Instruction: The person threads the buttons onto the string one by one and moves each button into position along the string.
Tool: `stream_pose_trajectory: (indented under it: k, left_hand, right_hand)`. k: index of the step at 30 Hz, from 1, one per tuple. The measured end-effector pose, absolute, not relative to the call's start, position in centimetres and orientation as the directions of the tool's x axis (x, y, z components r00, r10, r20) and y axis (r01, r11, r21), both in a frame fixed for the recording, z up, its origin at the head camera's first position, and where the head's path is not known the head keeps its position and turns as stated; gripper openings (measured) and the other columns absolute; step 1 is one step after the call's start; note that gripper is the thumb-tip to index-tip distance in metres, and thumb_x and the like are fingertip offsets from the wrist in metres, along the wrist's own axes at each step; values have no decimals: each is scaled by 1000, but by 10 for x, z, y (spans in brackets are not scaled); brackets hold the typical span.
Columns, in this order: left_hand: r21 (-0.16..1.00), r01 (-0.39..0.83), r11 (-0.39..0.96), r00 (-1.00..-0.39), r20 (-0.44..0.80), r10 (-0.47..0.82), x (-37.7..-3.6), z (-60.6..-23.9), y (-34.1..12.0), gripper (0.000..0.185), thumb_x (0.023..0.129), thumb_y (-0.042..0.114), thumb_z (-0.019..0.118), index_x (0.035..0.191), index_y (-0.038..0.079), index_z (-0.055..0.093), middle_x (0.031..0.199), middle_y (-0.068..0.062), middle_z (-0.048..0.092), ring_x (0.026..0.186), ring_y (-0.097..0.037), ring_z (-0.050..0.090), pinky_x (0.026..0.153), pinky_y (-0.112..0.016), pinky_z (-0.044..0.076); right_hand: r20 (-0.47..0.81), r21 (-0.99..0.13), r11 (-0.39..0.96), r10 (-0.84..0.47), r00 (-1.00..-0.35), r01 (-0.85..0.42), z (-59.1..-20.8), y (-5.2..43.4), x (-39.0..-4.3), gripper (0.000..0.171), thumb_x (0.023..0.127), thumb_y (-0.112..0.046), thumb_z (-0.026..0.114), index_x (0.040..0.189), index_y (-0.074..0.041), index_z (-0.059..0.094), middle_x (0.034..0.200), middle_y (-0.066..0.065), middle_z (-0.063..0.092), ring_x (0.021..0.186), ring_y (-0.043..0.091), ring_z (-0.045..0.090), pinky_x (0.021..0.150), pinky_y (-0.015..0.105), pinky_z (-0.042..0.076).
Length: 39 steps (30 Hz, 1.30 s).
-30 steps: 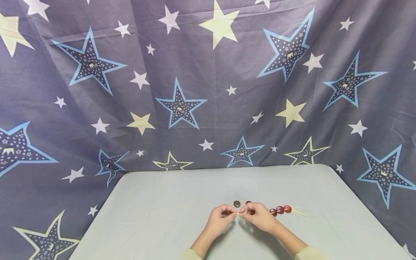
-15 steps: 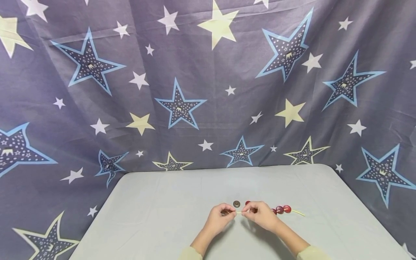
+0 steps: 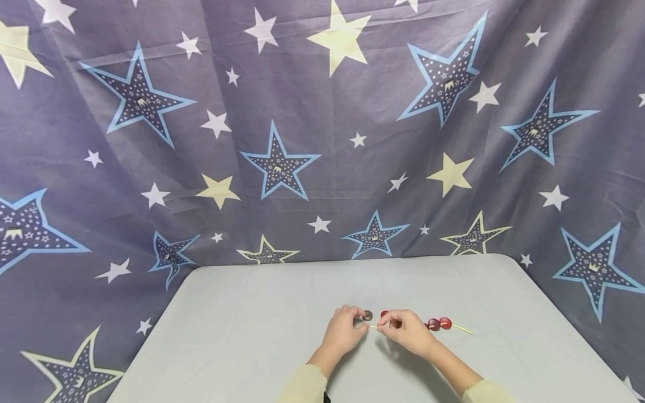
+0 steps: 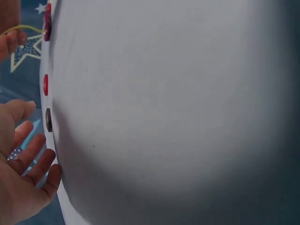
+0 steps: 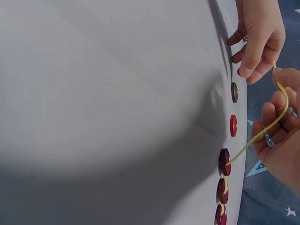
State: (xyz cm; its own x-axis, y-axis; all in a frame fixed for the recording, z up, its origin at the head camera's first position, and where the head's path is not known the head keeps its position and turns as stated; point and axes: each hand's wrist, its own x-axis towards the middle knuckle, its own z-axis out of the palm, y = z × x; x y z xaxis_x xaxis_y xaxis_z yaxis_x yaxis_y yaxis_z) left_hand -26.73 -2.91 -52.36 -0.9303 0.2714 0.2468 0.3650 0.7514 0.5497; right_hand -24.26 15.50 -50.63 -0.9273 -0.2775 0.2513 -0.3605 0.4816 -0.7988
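My right hand (image 3: 408, 331) pinches a yellow cord (image 5: 260, 135) between thumb and forefinger, its short free end sticking out toward the left hand. From there the cord slopes down to a row of strung dark red buttons (image 5: 225, 161) on the table. My left hand (image 3: 342, 330) reaches over the table with thumb and fingers apart, fingertips close beside a loose dark brown button (image 3: 368, 315). Its spread fingers hold nothing in the left wrist view. Between the brown button and the strung row lies a loose bright red button (image 5: 233, 125), partly hidden by my right hand in the head view.
A pale cloth-covered table (image 3: 252, 324) lies under both hands. The cord's tail (image 3: 462, 329) extends past the rightmost strung button (image 3: 445, 323). Behind and beside the table hangs a dark curtain (image 3: 302, 224) printed with stars.
My left hand has let go of the cord's end and moved forward to the brown button. My right hand has shifted slightly right, still pinching the cord.
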Motion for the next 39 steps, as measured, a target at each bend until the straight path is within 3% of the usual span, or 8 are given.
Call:
stream_pose_trajectory:
  k: [13,18,25,39]
  left_hand:
    - [390,344,854,-927,286,243,-282,-534,-14,28,76,34,73,96,15,68,85,2,59,79,-17,51,69,-30,43]
    - [385,293,875,-949,231,216,-284,-535,-9,33,77,38,72,100,14,68,87,1,57,80,-16,49,71,-31,43]
    - [394,249,885,-963,202,181,-284,-535,-7,28,79,38,70,98,16,69,86,3,54,79,-14,46,69,-30,41]
    - [465,288,837,-950,250,188,-287,-541,-13,22,72,27,73,88,12,69,80,5,53,77,-12,48,71,-27,44]
  right_hand:
    - [257,-824,430,-296,-920,-369,-504,157,-240,11,81,-17,71,82,-6,69,58,-7,47,51,-4,38,48,17,35]
    - [245,-819,447,-293,-924,-359,-504,157,-240,9,80,-17,71,81,-9,69,58,-7,48,51,-3,39,49,18,35]
    - [243,-813,459,-290,-926,-358,-503,157,-242,8,81,-17,71,82,-9,69,58,-7,48,52,-3,39,49,18,36]
    - [229,-811,473,-284,-931,-343,-502,159,-242,9,81,-17,71,82,-8,69,58,-7,48,52,-3,39,49,18,36]
